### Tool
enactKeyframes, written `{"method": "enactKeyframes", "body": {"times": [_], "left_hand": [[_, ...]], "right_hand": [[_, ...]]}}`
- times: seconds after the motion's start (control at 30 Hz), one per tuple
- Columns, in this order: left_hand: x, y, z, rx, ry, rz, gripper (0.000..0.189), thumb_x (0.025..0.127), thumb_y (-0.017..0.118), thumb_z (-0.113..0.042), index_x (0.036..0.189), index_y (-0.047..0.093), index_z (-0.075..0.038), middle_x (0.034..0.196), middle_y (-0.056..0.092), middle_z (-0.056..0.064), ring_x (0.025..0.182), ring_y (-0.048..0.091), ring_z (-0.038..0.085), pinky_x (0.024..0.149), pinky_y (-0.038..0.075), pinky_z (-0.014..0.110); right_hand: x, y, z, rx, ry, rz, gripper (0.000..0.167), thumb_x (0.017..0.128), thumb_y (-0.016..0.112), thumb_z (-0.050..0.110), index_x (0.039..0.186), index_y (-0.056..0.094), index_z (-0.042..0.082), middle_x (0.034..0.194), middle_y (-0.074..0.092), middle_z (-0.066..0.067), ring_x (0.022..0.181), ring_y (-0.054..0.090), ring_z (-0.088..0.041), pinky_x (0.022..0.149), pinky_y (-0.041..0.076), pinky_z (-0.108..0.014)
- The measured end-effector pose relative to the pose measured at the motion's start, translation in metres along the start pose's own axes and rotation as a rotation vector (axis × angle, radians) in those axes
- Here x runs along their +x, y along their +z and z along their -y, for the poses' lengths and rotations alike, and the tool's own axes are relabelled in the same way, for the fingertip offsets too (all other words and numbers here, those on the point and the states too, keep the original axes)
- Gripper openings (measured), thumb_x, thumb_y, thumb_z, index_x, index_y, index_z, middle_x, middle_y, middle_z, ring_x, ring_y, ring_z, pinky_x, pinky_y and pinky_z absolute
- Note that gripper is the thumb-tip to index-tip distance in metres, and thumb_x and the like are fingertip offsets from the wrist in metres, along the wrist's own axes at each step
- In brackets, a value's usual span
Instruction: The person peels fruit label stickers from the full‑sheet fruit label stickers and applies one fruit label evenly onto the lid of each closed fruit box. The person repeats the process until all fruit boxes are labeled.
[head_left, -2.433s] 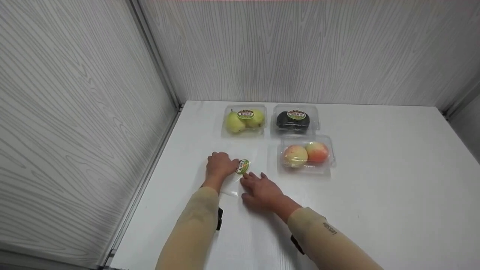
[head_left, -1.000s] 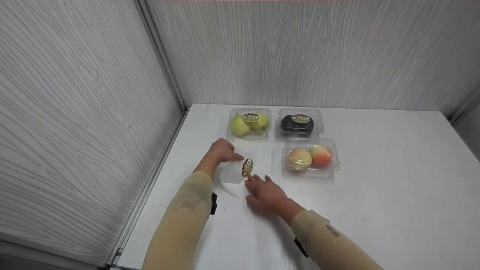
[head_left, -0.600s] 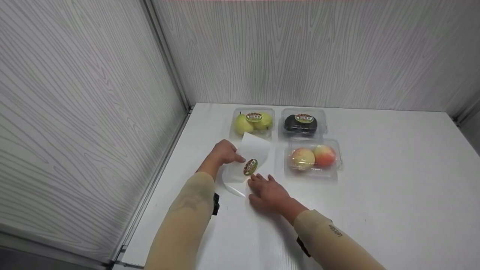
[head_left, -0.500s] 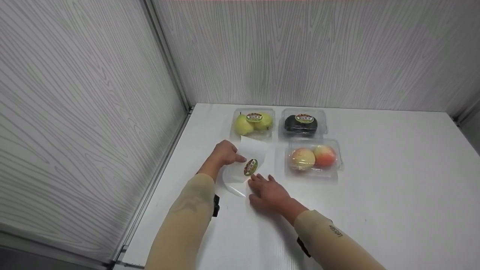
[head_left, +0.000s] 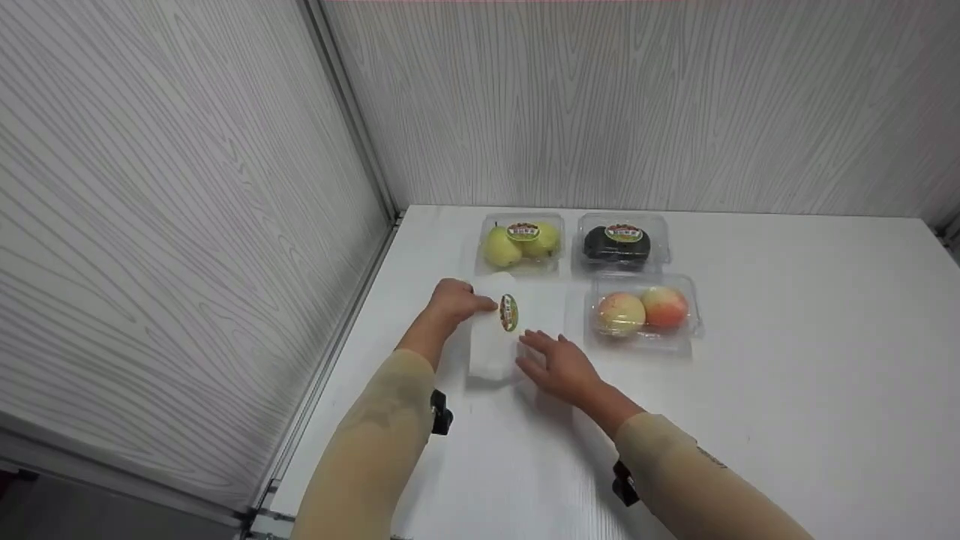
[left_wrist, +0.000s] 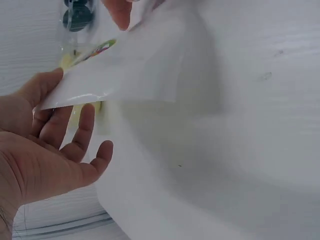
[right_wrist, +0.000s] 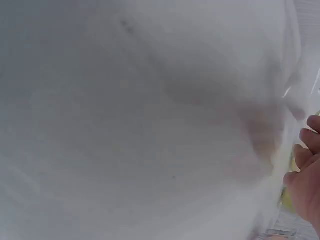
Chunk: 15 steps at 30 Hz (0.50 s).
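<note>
A thin white translucent sheet (head_left: 489, 349) bears an oval green-and-red label (head_left: 508, 312). My left hand (head_left: 459, 298) pinches the sheet's left side between thumb and fingers, holding it above the table; the grip shows well in the left wrist view, where the sheet (left_wrist: 135, 75) bends upward and the label is seen edge-on. My right hand (head_left: 561, 365) is beside the label's lower right, fingers extended. Its fingertips (left_wrist: 119, 12) reach close to the sheet's edge; whether they touch it is unclear. In the right wrist view the sheet (right_wrist: 150, 125) fills most of the frame.
Behind the hands, clear clamshell boxes hold pears (head_left: 502, 247) and a dark fruit (head_left: 616, 247), both boxes labelled. Closer on the right, a clamshell box (head_left: 694, 326) without a visible label holds two peaches (head_left: 665, 307). Grey wood-grain panels (head_left: 630, 105) stand behind and left.
My left hand has raised the sheet off the table, its far end curling up and then down. The label now stands steeper. My right hand has lifted slightly from where it rested.
</note>
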<state>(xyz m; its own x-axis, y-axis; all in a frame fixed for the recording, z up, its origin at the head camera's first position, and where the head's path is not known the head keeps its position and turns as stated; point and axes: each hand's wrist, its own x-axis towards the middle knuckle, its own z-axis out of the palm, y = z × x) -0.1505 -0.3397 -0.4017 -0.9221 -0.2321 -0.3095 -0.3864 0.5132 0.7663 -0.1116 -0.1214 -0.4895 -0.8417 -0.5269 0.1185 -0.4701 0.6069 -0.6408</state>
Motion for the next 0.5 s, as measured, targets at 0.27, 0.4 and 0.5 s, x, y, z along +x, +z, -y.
{"method": "enactKeyframes", "body": {"times": [0.27,0.4,0.5], "left_hand": [[-0.025,0.001,-0.015,-0.51,-0.226,-0.081,0.058,0.086,0.084,-0.012,0.137,0.06,0.001,0.118,0.076,0.014,0.107,0.07,0.026,0.109,0.045,0.045],[-0.037,0.006,-0.024,-0.531,-0.246,-0.052,0.049,0.085,0.086,-0.016,0.128,0.066,-0.003,0.098,0.08,0.008,0.094,0.074,0.021,0.1,0.047,0.041],[-0.043,0.009,-0.03,-0.54,-0.253,-0.021,0.045,0.085,0.087,-0.019,0.124,0.069,-0.005,0.095,0.08,0.005,0.095,0.075,0.021,0.096,0.047,0.04]], "right_hand": [[0.015,-0.038,0.029,0.303,0.157,-0.183,0.036,0.105,0.066,0.026,0.134,0.074,0.006,0.132,0.073,-0.01,0.13,0.065,-0.026,0.108,0.05,-0.048],[0.02,-0.051,0.037,0.34,0.169,-0.189,0.032,0.105,0.067,0.026,0.129,0.077,0.007,0.126,0.076,-0.009,0.122,0.068,-0.024,0.1,0.055,-0.046],[0.021,-0.056,0.041,0.346,0.18,-0.209,0.029,0.103,0.07,0.025,0.126,0.079,0.009,0.121,0.078,-0.007,0.119,0.07,-0.023,0.098,0.055,-0.045]]}}
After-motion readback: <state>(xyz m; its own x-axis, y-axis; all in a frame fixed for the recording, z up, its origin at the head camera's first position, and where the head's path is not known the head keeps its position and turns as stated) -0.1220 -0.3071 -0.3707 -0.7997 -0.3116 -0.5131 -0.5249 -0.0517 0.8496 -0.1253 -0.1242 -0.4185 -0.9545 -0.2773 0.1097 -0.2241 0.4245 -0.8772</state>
